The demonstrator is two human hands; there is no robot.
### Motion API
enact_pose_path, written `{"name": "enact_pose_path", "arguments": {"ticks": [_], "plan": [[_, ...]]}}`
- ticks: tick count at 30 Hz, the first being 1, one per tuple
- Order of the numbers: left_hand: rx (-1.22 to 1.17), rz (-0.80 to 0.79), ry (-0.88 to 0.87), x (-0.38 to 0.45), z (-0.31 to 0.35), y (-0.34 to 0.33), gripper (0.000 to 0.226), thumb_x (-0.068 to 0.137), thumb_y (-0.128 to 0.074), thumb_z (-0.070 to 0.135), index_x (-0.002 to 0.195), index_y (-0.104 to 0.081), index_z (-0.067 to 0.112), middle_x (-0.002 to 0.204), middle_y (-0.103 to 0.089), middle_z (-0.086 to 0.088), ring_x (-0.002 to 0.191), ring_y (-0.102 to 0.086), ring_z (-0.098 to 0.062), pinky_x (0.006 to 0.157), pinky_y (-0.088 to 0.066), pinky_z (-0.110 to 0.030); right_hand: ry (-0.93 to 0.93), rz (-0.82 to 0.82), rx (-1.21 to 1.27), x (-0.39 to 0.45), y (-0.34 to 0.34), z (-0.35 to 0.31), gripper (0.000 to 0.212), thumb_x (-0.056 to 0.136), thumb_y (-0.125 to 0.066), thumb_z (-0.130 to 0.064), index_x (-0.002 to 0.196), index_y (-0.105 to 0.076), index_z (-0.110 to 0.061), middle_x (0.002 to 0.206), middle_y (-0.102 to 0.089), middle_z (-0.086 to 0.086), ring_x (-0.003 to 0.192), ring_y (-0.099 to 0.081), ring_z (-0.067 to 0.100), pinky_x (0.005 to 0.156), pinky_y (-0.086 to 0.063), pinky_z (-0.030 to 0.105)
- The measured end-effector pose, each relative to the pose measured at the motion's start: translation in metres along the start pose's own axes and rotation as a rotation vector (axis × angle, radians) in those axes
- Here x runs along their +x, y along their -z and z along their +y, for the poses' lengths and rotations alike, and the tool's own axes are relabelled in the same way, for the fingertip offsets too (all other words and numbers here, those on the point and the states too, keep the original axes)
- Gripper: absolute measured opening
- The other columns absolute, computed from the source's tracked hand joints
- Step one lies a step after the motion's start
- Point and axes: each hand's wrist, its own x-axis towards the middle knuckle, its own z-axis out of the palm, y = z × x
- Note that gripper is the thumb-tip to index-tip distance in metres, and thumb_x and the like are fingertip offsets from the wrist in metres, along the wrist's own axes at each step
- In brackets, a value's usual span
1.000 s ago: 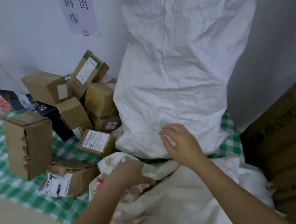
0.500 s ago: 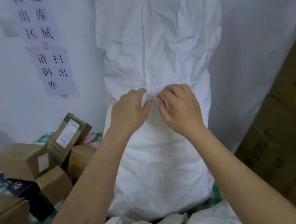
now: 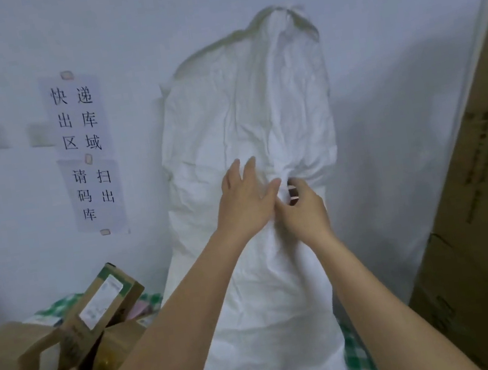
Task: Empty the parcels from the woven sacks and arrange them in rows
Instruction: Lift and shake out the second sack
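Tall white sack upright at centre, leaning on wall, neck cinched where hands meet. Right hand pinching knot at gathered neck; left hand flat on fabric, fingers spread, gripping nothing. Boxes piled at 8 o'clock on checked cloth. Risk: knot freed, sack slumps toward 8, knocks pile, spills parcels. Big carton at 3 crowds elbow.

paper signs taped on white wall, green checked cloth

A plain white wall carries two taped paper signs; well right of them stand large cardboard cartons
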Motion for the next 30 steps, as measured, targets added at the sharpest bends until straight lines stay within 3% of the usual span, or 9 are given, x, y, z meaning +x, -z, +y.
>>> {"name": "enact_pose_path", "arguments": {"ticks": [3,8,11,15,17,20,22,24,30], "plan": [[-0.024,0.015,0.035,0.01,0.001,0.01,0.073,0.093,-0.045,0.055,0.151,-0.016,0.021,0.159,-0.01,-0.005,0.146,-0.006,-0.024,0.115,-0.018,-0.04,0.137,-0.017,0.013,-0.002,-0.016,-0.008,0.016,0.089,-0.054,-0.012,0.101,-0.066,-0.012,0.088,-0.069,0.002,0.084,-0.065,0.019,0.075,-0.051,0.037],[0.133,0.194,0.069,0.013,-0.004,0.035,0.079,0.088,-0.06,0.047,0.149,-0.02,0.013,0.144,-0.033,-0.011,0.13,-0.034,-0.032,0.099,-0.036,-0.039,0.254,-0.251,0.084,-0.022,-0.022,-0.023,0.026,0.091,-0.049,-0.004,0.104,-0.069,-0.014,0.088,-0.07,-0.003,0.077,-0.062,0.007,0.071,-0.047,0.02],[0.279,0.257,0.037,0.011,-0.008,0.05,0.045,0.095,-0.054,0.03,0.129,-0.04,0.006,0.12,-0.046,-0.014,0.108,-0.049,-0.034,0.075,-0.036,-0.035,0.248,-0.33,0.112,-0.036,-0.019,-0.02,0.028,0.095,-0.055,-0.019,0.121,-0.064,-0.019,0.109,-0.067,-0.01,0.095,-0.059,-0.002,0.082,-0.042,0.01],[0.264,0.281,0.008,0.008,-0.016,0.061,0.018,0.096,-0.046,0.014,0.109,-0.045,0.001,0.103,-0.048,-0.016,0.09,-0.053,-0.036,0.067,-0.032,-0.034,0.186,-0.304,-0.11,-0.057,-0.016,-0.002,0.069,0.082,-0.064,-0.057,0.142,-0.042,-0.029,0.144,-0.039,-0.01,0.133,-0.033,0.009,0.111,-0.03,0.029],[0.245,0.31,0.026,0.006,-0.017,0.063,0.019,0.094,-0.047,0.01,0.111,-0.044,0.002,0.1,-0.047,-0.013,0.089,-0.054,-0.035,0.066,-0.03,-0.033,0.137,-0.334,-0.313,-0.07,-0.016,0.006,0.096,0.072,-0.062,-0.073,0.15,-0.025,-0.03,0.154,-0.022,-0.004,0.143,-0.017,0.018,0.118,-0.019,0.041],[0.203,0.314,0.039,0.001,-0.016,0.064,0.052,0.09,-0.047,0.005,0.139,-0.029,0.012,0.101,-0.047,-0.013,0.08,-0.052,-0.031,0.066,-0.034,-0.035,0.037,-0.376,-0.472,-0.089,-0.023,0.017,0.118,0.064,-0.054,-0.086,0.153,-0.002,-0.029,0.16,-0.002,0.001,0.147,-0.001,0.027,0.118,-0.01,0.054],[0.219,0.288,0.048,-0.001,-0.014,0.064,0.069,0.091,-0.046,0.007,0.151,-0.011,0.018,0.101,-0.044,-0.012,0.077,-0.049,-0.03,0.066,-0.037,-0.036,-0.025,-0.383,-0.474,-0.093,-0.027,0.02,0.12,0.063,-0.051,-0.088,0.154,-0.002,-0.027,0.161,-0.001,0.003,0.148,0.001,0.03,0.116,-0.011,0.059],[0.224,0.275,0.047,-0.003,-0.013,0.065,0.07,0.093,-0.045,0.009,0.152,-0.008,0.019,0.101,-0.041,-0.01,0.076,-0.048,-0.028,0.066,-0.035,-0.034,-0.034,-0.392,-0.521,-0.093,-0.031,0.016,0.12,0.061,-0.047,-0.091,0.153,-0.007,-0.025,0.16,-0.005,0.006,0.147,-0.002,0.033,0.114,-0.013,0.062],[0.183,0.26,0.028,-0.004,-0.001,0.06,0.041,0.094,-0.043,0.012,0.134,-0.035,0.009,0.102,-0.046,-0.012,0.076,-0.044,-0.024,0.066,-0.029,-0.031,0.01,-0.339,-0.584,-0.091,-0.058,-0.007,0.107,0.071,-0.04,-0.087,0.149,-0.02,-0.017,0.155,-0.02,0.009,0.143,-0.016,0.034,0.113,-0.013,0.062]]}}
